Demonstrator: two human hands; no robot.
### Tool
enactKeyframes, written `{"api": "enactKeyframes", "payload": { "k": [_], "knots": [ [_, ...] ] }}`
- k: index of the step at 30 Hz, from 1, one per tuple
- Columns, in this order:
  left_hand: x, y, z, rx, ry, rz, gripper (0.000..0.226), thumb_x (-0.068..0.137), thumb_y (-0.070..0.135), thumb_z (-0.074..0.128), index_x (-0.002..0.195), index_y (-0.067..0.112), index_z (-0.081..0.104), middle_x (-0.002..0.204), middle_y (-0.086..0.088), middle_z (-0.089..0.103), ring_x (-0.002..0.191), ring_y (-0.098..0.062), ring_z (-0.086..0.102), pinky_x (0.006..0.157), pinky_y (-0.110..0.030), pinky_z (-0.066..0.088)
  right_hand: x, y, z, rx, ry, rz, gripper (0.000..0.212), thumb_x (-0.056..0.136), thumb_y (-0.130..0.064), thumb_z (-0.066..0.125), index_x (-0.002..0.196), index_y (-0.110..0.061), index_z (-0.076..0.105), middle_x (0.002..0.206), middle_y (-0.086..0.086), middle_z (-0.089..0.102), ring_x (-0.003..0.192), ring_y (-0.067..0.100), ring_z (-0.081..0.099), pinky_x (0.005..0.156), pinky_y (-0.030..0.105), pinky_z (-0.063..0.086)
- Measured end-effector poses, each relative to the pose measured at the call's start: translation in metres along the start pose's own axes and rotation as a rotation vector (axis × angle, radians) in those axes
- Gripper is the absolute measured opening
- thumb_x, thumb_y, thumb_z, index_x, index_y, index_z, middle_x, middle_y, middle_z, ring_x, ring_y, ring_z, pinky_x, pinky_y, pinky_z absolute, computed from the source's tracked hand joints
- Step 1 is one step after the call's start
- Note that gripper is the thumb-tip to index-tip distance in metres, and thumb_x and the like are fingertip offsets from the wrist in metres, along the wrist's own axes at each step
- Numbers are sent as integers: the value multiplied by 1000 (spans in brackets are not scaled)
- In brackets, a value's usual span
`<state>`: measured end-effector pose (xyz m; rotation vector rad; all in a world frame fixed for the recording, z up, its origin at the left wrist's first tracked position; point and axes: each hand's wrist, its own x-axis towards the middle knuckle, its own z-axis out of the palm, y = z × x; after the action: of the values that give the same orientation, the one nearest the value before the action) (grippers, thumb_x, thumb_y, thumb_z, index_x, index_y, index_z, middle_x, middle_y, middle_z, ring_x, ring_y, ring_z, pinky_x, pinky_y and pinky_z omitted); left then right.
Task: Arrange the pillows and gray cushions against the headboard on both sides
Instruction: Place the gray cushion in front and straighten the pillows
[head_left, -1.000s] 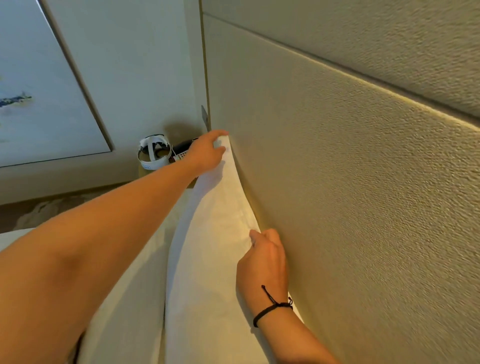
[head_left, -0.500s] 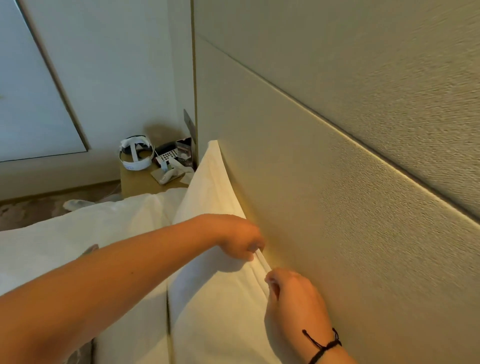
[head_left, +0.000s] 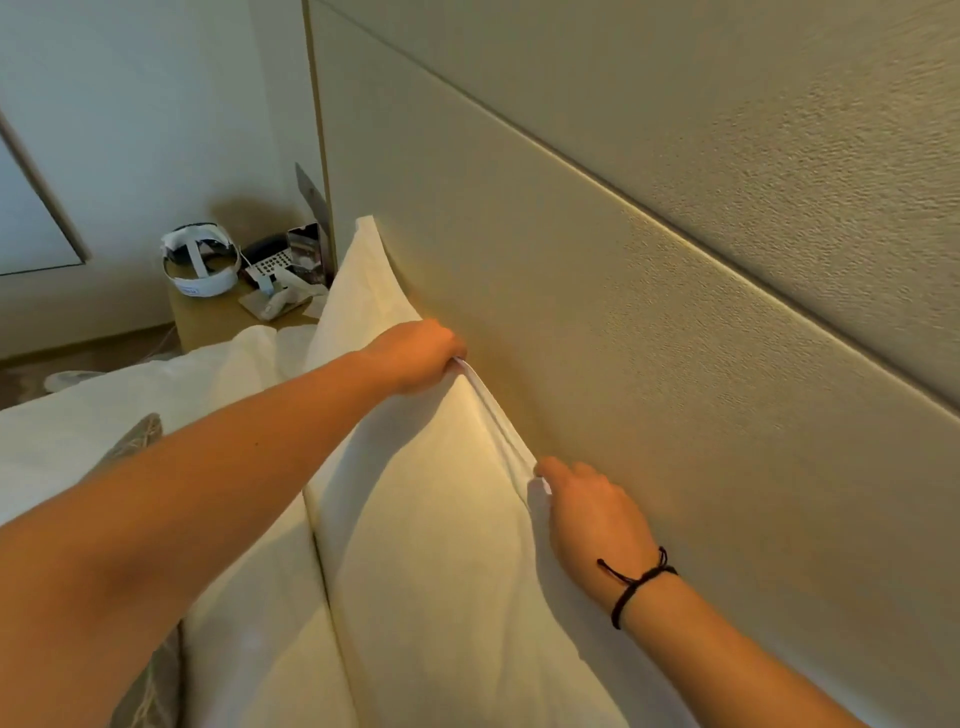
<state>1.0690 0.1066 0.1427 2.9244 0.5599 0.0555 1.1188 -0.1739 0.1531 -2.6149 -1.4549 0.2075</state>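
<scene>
White pillow (head_left: 441, 519); beige textured headboard (head_left: 649, 338); gray cushion (head_left: 136, 436).

Smooth white cloth pillow (head_left: 441, 519), rough matt woven-textured headboard (head_left: 675, 338)

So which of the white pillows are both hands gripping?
The rear pillow, upright against the headboard; left hand and right hand pinch its top edge. The front pillow is untouched.

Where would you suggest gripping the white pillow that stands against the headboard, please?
Probably along its top seam, coming from above on the bed side. The white pillow stands upright against the headboard, so only that thin flat edge is free. The left hand and right hand already pinch it there.
</scene>
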Motion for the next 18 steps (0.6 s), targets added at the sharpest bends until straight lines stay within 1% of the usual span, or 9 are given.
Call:
{"api": "enactKeyframes", "payload": {
  "k": [1,2,4,6,8,11,13,16,18],
  "knots": [
    [-4,2,2,-10,-7,-1,24,101,31,50,111,18,67,107,-8,67,89,-23,60,75,-29,45,-11,3,3,-18,-9,21,15,100,-24,41,114,-20,47,97,4,59,79,27,57,61,34,42],
    [-8,4,5,-19,-21,16,23,101,31,50,113,20,67,111,-7,67,91,-23,60,77,-29,46,-24,7,7,-18,-23,50,18,99,-32,45,113,-20,44,91,2,57,74,26,55,57,34,39],
    [-19,14,12,-34,-80,91,24,99,35,52,118,24,64,120,-4,65,99,-23,61,83,-31,49,-53,15,15,5,-82,113,32,96,-44,49,113,-19,39,80,-1,52,67,23,49,53,33,34],
    [-32,30,22,-38,-156,168,31,96,44,56,124,29,58,128,1,62,105,-23,61,88,-34,51,-85,24,24,11,-121,149,37,94,-49,50,113,-20,41,79,-3,52,65,21,50,49,31,33],
    [-44,50,34,12,-182,244,38,94,47,56,129,33,52,133,5,57,106,-23,62,87,-39,54,-117,33,30,8,-102,197,38,92,-55,48,115,-24,44,80,-7,52,66,17,51,49,28,34],
    [-57,73,50,141,-65,356,37,97,47,44,131,32,51,134,6,57,106,-24,61,82,-37,51,-153,45,33,-16,-25,307,44,88,-67,43,113,-31,49,83,-12,55,68,13,51,53,27,39],
    [-62,79,54,246,-39,394,38,101,44,36,131,31,54,134,6,59,112,-23,57,89,-37,47,-165,50,34,-11,-37,368,49,88,-72,36,108,-30,53,84,-12,58,71,12,54,56,27,44],
    [-67,84,53,304,-220,344,41,104,42,25,135,34,51,142,7,54,129,-20,45,106,-39,35,-165,53,32,3,-122,415,57,88,-75,28,98,-25,55,79,-8,59,69,15,57,60,31,50],
    [-70,93,50,275,-314,320,42,104,44,23,138,35,47,146,6,50,133,-20,42,109,-40,34,-160,53,30,36,-186,428,59,86,-77,31,88,-23,54,75,-6,58,66,15,56,55,29,45]
  ]
}}
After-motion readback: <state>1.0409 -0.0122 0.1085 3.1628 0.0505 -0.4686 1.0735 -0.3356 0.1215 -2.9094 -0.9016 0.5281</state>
